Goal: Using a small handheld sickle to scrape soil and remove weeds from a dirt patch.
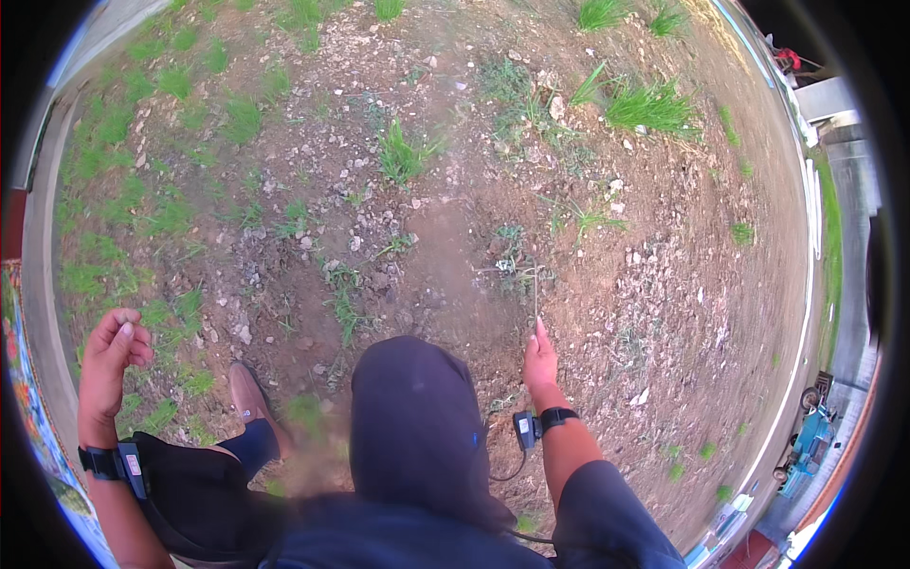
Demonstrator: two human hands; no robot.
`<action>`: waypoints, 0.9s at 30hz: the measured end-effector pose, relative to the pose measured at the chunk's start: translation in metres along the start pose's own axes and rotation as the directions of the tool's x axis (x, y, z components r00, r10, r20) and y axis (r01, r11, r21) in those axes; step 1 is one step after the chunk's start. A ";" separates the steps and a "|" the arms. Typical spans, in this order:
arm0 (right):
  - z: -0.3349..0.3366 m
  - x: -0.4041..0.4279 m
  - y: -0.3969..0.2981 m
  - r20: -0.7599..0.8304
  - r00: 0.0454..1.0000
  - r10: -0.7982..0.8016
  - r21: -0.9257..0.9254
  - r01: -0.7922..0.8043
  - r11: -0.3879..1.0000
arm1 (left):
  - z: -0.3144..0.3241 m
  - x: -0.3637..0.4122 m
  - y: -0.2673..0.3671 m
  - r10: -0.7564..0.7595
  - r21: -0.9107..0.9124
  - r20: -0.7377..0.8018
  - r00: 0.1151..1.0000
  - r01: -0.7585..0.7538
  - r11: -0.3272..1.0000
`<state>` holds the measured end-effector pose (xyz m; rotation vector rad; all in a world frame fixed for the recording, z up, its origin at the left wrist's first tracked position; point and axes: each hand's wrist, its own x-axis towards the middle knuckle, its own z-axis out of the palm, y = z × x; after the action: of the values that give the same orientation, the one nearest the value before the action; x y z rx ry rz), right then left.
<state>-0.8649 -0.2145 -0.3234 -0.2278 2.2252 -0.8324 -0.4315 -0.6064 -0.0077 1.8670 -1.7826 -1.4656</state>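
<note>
My right hand point(542, 359) grips a thin-handled tool point(536, 295). Its slim shaft runs forward to the ground, where a narrow crosspiece seems to lie beside a low weed point(510, 238); blur hides the exact shape of the head. My left hand point(117, 348) is raised at the left, above grass tufts, its fingers curled and the thumb against the index finger. Whether something small is pinched there, I cannot tell. Both wrists wear a black strap with a small device point(525, 429).
Dry, stony soil point(441, 242) with scattered grass tufts point(650, 107) spreads ahead. My brown shoe point(249, 391) stands on it at the left. A concrete edging point(50, 213) borders the left side. A teal vehicle point(810, 448) is parked far right, past a white line point(789, 384).
</note>
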 end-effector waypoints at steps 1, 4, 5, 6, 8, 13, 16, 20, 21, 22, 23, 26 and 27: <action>-0.003 -0.008 0.015 -0.015 1.000 0.002 -0.001 -0.002 1.000 | 0.004 0.004 0.002 0.005 -0.005 0.013 1.000 -0.005 1.000; -0.003 -0.065 0.076 -0.100 0.978 -0.181 -0.136 0.167 0.976 | 0.011 0.007 0.007 0.017 -0.006 0.036 0.999 -0.017 1.000; -0.007 -0.082 0.080 -0.090 0.984 -0.154 -0.147 0.139 0.979 | 0.011 0.006 0.008 0.019 -0.006 0.041 0.999 -0.019 1.000; -0.015 -0.091 0.081 -0.096 0.984 -0.153 -0.148 0.138 0.979 | 0.009 0.005 0.009 0.017 0.007 0.035 0.999 -0.017 1.000; -0.029 -0.099 0.080 0.101 0.974 0.204 -0.054 -0.200 0.978 | 0.008 0.005 0.010 0.020 0.023 0.028 0.999 -0.021 1.000; -0.052 -0.068 0.050 0.046 0.999 0.022 0.047 -0.024 0.999 | 0.012 0.006 0.010 0.028 0.037 0.034 0.999 -0.029 0.999; -0.055 -0.028 0.020 -0.037 0.995 0.094 0.290 -0.079 0.954 | 0.017 0.007 0.012 0.025 0.029 0.054 0.998 -0.027 0.999; -0.031 0.016 -0.007 0.047 0.995 -0.093 0.159 0.085 0.984 | 0.021 0.009 0.013 0.028 0.026 0.065 0.997 -0.029 0.999; -0.020 0.027 -0.011 0.053 0.994 -0.093 0.164 0.084 0.983 | 0.019 0.007 0.014 0.026 0.038 0.050 0.998 -0.028 0.999; -0.013 0.037 -0.018 0.005 0.971 -0.237 0.096 0.236 0.967 | 0.019 0.007 0.014 0.026 0.043 0.043 0.999 -0.028 0.999; -0.012 0.047 -0.024 -0.015 0.951 -0.309 0.060 0.309 0.949 | 0.020 0.006 0.014 0.026 0.042 0.045 0.999 -0.028 0.999; -0.007 0.070 -0.068 -0.097 0.994 -0.054 0.419 0.090 0.904 | 0.018 0.004 0.014 0.018 0.053 0.036 0.999 -0.019 0.998; -0.004 0.085 -0.071 -0.090 0.994 -0.055 0.424 0.088 0.901 | 0.016 0.001 0.012 0.014 0.075 0.025 1.000 -0.016 0.997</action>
<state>-0.9346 -0.3006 -0.3263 -0.0657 2.0473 -1.3644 -0.4511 -0.6034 -0.0078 1.8742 -1.8834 -1.4417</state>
